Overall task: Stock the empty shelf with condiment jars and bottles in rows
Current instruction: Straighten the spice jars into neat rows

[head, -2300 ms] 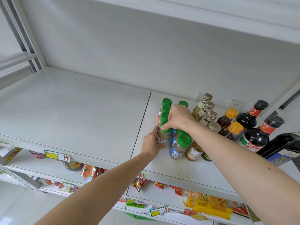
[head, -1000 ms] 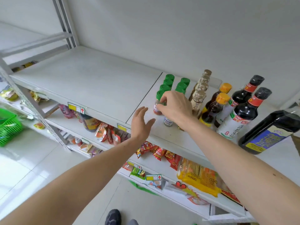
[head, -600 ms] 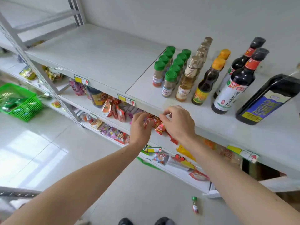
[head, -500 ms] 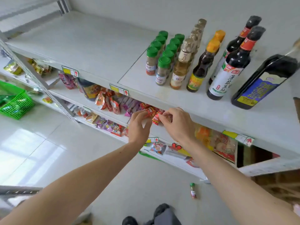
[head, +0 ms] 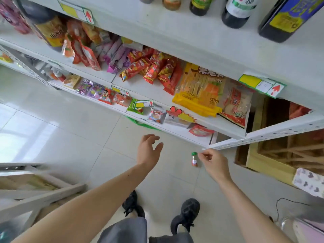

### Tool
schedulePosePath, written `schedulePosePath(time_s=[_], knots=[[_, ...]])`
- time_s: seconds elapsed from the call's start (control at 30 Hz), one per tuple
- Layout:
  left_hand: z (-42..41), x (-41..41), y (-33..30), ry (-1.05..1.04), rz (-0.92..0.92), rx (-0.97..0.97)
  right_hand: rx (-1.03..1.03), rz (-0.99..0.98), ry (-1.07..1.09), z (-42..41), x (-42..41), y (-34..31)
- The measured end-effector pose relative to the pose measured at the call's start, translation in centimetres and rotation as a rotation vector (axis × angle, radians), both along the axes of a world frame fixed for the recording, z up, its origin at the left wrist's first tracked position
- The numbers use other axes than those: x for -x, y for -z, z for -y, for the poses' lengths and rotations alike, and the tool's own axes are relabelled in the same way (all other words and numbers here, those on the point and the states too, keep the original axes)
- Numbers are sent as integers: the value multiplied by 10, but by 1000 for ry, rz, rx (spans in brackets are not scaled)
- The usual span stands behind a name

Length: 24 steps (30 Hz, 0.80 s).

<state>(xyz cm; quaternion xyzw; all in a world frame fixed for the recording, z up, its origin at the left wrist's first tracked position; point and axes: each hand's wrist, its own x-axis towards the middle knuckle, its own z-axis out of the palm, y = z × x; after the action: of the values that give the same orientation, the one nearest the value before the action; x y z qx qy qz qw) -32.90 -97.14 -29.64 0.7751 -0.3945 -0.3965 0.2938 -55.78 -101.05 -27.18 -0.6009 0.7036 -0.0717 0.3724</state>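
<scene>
A small green-capped spice jar point(head: 194, 159) with a red label is on the white floor tiles below the shelves. My right hand point(head: 213, 163) hangs just right of it, fingers loosely curled and holding nothing. My left hand point(head: 149, 151) is spread open over the floor, left of the jar. Only the front edge of the top shelf point(head: 175, 30) shows. On it stand the bases of a dark soy sauce bottle point(head: 235, 13), a large dark bottle with a blue label point(head: 285, 20) and several smaller bottles point(head: 199, 6).
Two lower shelves hold snack packets point(head: 152, 69) and a yellow cracker pack point(head: 199, 90). An open cardboard box point(head: 280, 155) sits on the floor at the right, with a black cable point(head: 287, 202) nearby. A pale frame point(head: 40, 192) lies at the left. My shoes point(head: 185, 214) are below.
Both hands have left the top shelf and dropped toward the floor. The view has tilted down, so the rows of jars are now cut off at the top edge.
</scene>
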Motion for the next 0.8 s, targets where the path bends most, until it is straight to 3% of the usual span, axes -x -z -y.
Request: schedulePosePath(time_s=[0.3,0.6,0.8], knots=[[-23,118,145,-132,-149,-230,-267,-133,-9,-6,98,165],[-18,185,322,-245,-319,-390,-350,-261,-111,23,128,376],[-5,204,437,-227,-346,-416,-330,-219,40,46,127,505]])
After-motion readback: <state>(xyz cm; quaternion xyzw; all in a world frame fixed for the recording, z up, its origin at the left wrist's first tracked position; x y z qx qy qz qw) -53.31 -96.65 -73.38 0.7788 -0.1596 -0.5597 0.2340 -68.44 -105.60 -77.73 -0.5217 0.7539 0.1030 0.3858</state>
